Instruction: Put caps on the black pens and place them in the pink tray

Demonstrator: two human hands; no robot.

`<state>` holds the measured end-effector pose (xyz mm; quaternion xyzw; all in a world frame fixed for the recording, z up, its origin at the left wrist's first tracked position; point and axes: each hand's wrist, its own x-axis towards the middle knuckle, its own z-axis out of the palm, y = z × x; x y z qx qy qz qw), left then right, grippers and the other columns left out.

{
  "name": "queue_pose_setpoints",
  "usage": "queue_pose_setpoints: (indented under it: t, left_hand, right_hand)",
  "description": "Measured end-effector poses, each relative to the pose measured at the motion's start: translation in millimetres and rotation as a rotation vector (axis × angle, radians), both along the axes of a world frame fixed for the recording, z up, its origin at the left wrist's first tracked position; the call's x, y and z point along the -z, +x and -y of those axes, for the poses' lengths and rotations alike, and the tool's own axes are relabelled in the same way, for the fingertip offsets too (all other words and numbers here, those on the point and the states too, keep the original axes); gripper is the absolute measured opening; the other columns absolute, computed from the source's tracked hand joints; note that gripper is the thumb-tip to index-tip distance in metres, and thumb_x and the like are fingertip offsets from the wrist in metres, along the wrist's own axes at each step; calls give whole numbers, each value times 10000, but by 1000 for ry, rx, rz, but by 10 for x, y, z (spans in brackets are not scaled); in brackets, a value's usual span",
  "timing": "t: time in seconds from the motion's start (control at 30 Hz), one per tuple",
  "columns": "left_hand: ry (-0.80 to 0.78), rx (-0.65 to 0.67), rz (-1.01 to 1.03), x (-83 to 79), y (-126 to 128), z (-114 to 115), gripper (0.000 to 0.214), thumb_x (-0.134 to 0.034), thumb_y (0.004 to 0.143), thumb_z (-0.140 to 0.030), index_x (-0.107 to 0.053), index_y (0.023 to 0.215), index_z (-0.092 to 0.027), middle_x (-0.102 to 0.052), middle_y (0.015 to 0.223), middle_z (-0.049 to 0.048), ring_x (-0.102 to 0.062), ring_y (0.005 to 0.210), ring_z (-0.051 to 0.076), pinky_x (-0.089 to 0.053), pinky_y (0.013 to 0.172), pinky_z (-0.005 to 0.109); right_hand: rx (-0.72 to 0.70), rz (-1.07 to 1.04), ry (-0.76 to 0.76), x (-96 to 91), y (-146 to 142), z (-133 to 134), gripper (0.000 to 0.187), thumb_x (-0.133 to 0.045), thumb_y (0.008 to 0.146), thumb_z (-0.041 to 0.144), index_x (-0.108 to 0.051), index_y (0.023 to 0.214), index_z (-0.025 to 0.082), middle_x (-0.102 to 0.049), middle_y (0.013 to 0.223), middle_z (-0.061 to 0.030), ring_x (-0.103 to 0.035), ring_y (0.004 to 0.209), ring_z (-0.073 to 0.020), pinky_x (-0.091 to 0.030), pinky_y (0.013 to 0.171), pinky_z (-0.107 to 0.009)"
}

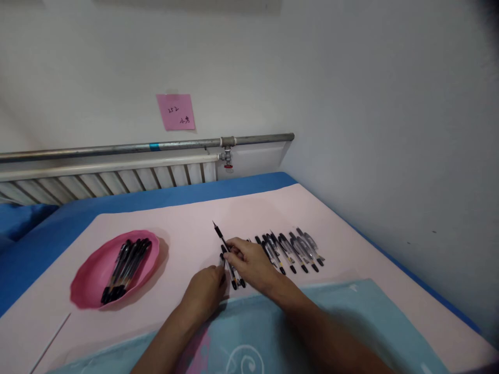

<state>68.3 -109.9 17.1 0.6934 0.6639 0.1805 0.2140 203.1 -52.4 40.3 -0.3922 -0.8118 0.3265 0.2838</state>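
Observation:
My right hand point(251, 262) is closed on an uncapped black gel pen point(219, 231), its bare tip pointing up and away to the left. Close beside it, my left hand point(205, 290) is curled, thumb and fingers together at a small dark and clear piece; what exactly it grips is mostly hidden. Under and between the hands lie a few more pens point(233, 276), partly covered by my fingers. To the right, a loose row of several pens point(288, 252) rests on the pink sheet, most slanting the same way.
At left stands a pink scalloped dish point(86, 272) with several capped pens point(127, 270) inside. A thin white stick point(50, 343) lies near the front left. A blue-green cloth point(312, 327) covers the near edge. Behind are a radiator point(117, 179), a pipe and the wall.

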Motion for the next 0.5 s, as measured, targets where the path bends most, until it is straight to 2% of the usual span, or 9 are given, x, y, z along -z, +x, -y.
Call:
queue_pose_setpoints:
  t: [0.13, 0.23, 0.37, 0.5]
  left_hand:
    - [-11, -13, 130, -24, -58, -18, 106, -493, 659, -135, -538, 575, -181, -561, 586, 23, -496, 532, 136, -316, 523, 247]
    - [-77, -191, 575, -79, -196, -53, 41, -549, 642, -139, -572, 634, -171, -574, 563, 0, -531, 526, 132, -387, 515, 239]
    - [-50, -484, 1260, -171, -423, -112, 175, -673, 605, -158, -608, 765, -132, -651, 698, 40, -631, 686, 161, -496, 651, 284]
    - [17, -586, 1591, -183, -527, -157, 147, -681, 607, -94, -603, 727, -128, -667, 717, 33, -641, 706, 134, -510, 711, 274]
  right_hand:
    - [-8, 24, 8, -6, 6, 1, 180, -469, 793, 246, -584, 924, 203, -553, 660, 30, -492, 629, -101, -313, 564, -191]
    - [-21, 45, 10, -5, 3, 9, 170, -464, 791, 239, -582, 905, 197, -548, 655, 30, -481, 615, -99, -300, 553, -192]
    - [-99, 84, 4, 4, -19, 49, 137, -472, 778, 212, -585, 854, 191, -557, 674, 23, -470, 616, -99, -286, 552, -194]
    - [-186, 104, -11, 12, -43, 103, 146, -487, 768, 199, -582, 879, 199, -545, 676, 25, -461, 613, -100, -272, 543, -193]
